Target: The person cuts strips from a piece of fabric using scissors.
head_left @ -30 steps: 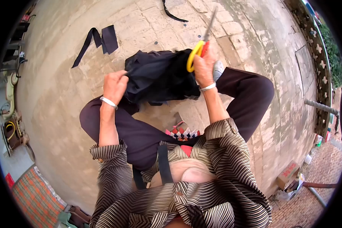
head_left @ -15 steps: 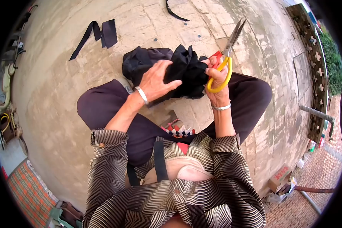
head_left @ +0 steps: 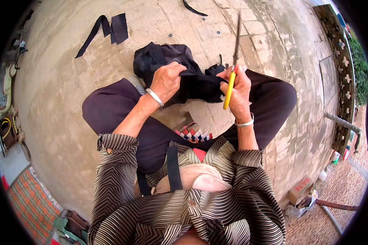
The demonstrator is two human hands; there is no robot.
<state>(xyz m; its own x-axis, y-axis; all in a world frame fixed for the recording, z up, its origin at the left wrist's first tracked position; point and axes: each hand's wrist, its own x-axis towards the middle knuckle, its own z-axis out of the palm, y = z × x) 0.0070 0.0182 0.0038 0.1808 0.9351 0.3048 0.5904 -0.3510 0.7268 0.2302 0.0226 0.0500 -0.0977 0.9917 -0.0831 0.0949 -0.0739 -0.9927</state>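
A bunched piece of black cloth (head_left: 163, 57) lies between my knees, partly resting on the ground and stretched between both hands. My left hand (head_left: 166, 83) is closed, thumb and fingers pinching an edge of it. At the right end of the cloth, my right hand (head_left: 240, 87) pinches another part with thumb and fingertips. The same hand carries a pair of scissors (head_left: 230, 92) with yellow-coated handles, seen edge-on, blades pointing up and away from me. A small dark bunch of cloth sticks up just left of the right hand.
Cut black fabric strips (head_left: 119, 28) lie on the paved ground (head_left: 61, 102) ahead to the left, and a thin curved strip (head_left: 194, 8) lies farther off. A cardboard box (head_left: 301, 188) stands at lower right. To the left is a plaid cloth (head_left: 32, 204).
My left hand has gone from spread fingers over the cloth to pinching it. The scissors have turned edge-on and more upright. The cloth is now drawn out between the hands.
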